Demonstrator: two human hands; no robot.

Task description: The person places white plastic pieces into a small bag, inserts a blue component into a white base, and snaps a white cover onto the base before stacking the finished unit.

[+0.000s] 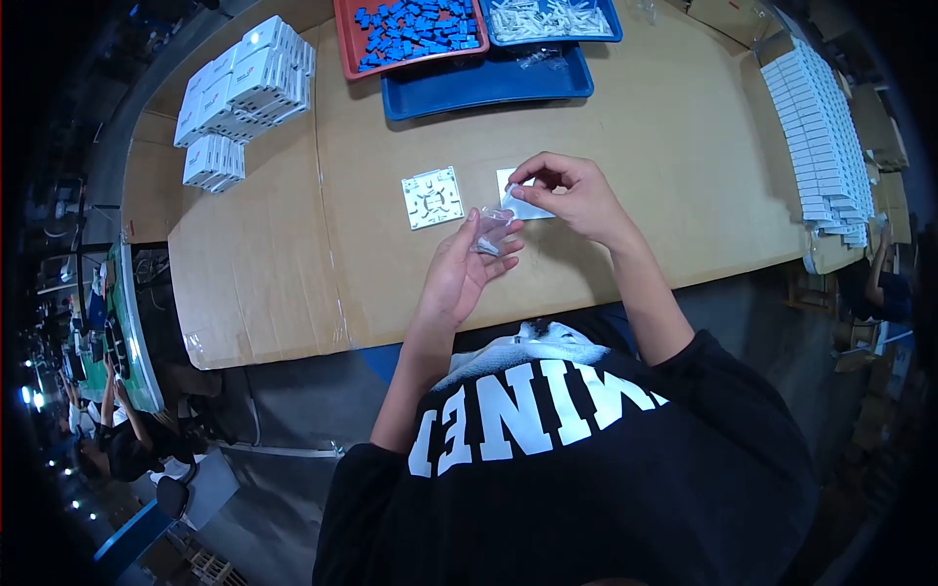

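My left hand [461, 269] holds a small clear plastic bag [494, 227] between thumb and fingers; a small pale item [488, 246] shows at its lower end. Just above, to the right, my right hand [578, 202] has thumb and forefinger pinched together close to the bag's top. What the pinch holds is too small to make out. Under and behind that hand lies a white square piece [536, 209], partly covered. Flat on the cardboard left of it rests a white square plastic plate [432, 198] with a moulded pattern.
Cardboard covers the table [264, 264]. At the back stand a red tray [349, 49] of blue parts, a blue tray [613, 34] of white parts and another blue tray [489, 93]. White units are stacked left [249, 83] and right [816, 137]. Other people work at both sides.
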